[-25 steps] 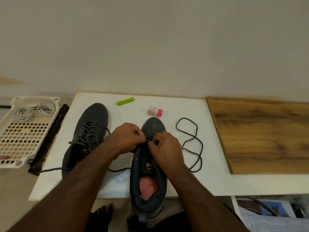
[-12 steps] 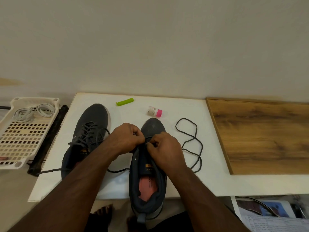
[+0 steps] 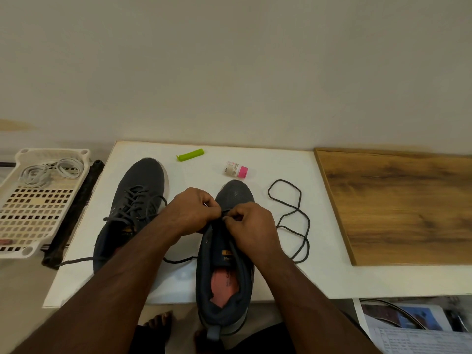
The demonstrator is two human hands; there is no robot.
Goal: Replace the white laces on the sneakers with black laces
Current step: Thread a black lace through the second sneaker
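Note:
Two dark grey sneakers lie on a white board (image 3: 281, 282). The left sneaker (image 3: 139, 198) carries a black lace through its eyelets. The right sneaker (image 3: 224, 272) points away from me, its heel over the board's near edge. A black lace (image 3: 291, 221) runs from that shoe's front eyelets and loops on the board to the right. My left hand (image 3: 190, 212) and my right hand (image 3: 251, 227) meet over the front eyelets, both with curled fingers pinching the lace there. White laces (image 3: 51, 171) lie coiled in a cream basket (image 3: 33, 226) at far left.
A green clip (image 3: 190, 155) and a small bottle with a pink cap (image 3: 237, 170) lie at the back of the board. A wooden board (image 3: 406, 205) lies to the right. A black bar (image 3: 74, 213) sits between basket and board. Papers (image 3: 413, 328) lie bottom right.
Both hands stay together over the right sneaker's front eyelets, shifting only slightly. The lace loop on the right keeps nearly the same shape.

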